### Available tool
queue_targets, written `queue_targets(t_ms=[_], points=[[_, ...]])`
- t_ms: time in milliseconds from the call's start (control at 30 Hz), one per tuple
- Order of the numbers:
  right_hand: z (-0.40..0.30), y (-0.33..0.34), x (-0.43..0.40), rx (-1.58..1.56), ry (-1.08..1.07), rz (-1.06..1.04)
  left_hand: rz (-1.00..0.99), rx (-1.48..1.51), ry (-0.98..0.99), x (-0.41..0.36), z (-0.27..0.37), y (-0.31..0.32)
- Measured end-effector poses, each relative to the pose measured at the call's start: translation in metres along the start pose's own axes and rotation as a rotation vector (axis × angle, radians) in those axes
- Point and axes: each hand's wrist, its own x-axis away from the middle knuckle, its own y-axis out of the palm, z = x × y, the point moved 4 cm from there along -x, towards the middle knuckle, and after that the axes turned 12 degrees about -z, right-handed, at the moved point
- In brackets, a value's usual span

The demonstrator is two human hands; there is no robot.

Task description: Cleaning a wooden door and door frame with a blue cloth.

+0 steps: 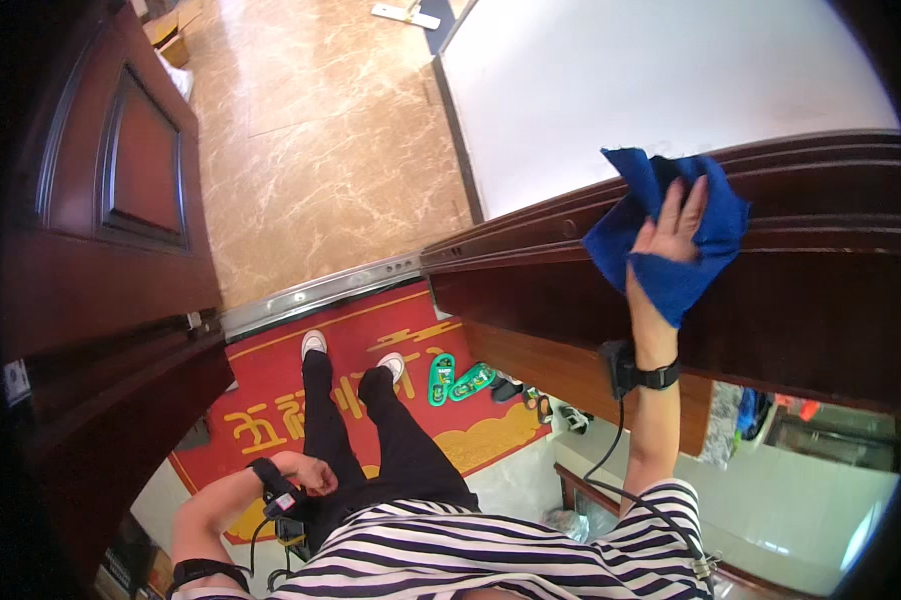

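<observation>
My right hand (669, 234) is pressed on a blue cloth (709, 259) against the dark wooden door frame (525, 232) at the right. Part of the cloth wraps over the palm and wrist, and two fingers lie extended on it. Near my thigh, my left hand (315, 476) hangs with loosely curled fingers and shows nothing in it. Both forearms wear black straps with small cabled devices.
A dark panelled door (143, 157) stands open at the left. A metal threshold (323, 289) separates the marble-patterned floor (330, 135) from a red mat (270, 390). Green slippers (441, 380) and other shoes (507, 388) lie by the right wall. A white panel (608, 82) adjoins the frame.
</observation>
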Motion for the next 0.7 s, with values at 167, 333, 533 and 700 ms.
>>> queue_targets(t_ms=[167,333,533,700], points=[[-0.04,0.156,0.054,-0.032,-0.114,-0.126,-0.463,0.339,0.128,-0.036,0.003,-0.006],[-0.1,0.384,0.101,-1.97,0.621,-0.337,-0.341,-0.192,0.121,-0.112,-0.046,-0.14],[-0.159,0.596,0.176,-1.952,0.706,-0.4,0.589,-0.648,0.015,-0.15,0.002,-0.376],[-0.201,0.74,0.223,-1.865,0.504,-0.373,1.159,-0.444,0.295,-0.202,-0.037,-0.491]])
